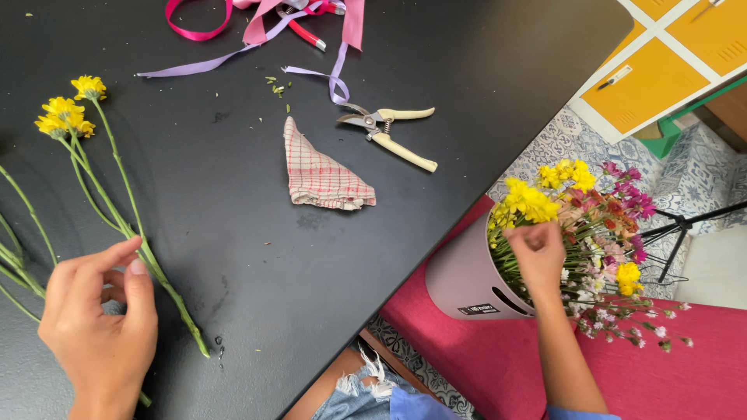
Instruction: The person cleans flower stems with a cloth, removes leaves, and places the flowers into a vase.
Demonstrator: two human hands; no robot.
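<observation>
Head view. The left hand (99, 327) rests on the desk (233, 210), thumb and fingers narrowed around the lower stems of the yellow flowers (71, 109) lying flat there; whether it truly pinches them cannot be told. The right hand (538, 253) reaches into the bucket (463, 280) of mixed blooms beside the desk, fingers closed among the stems (which stem it holds is hidden).

Risks, as judged: a pull from the crowded bucket could drag neighbouring stems out or tip the bucket, which already leans on the pink bench (498, 365); dragging the laid stems could snap their thin necks.

The desk is dark and matte, flecked with green trimmings, and carries shears (389, 128), a checked cloth (320, 173) and ribbons (257, 27). Beyond lie a patterned floor (568, 140), yellow lockers (661, 70) and a tripod leg (685, 225)
</observation>
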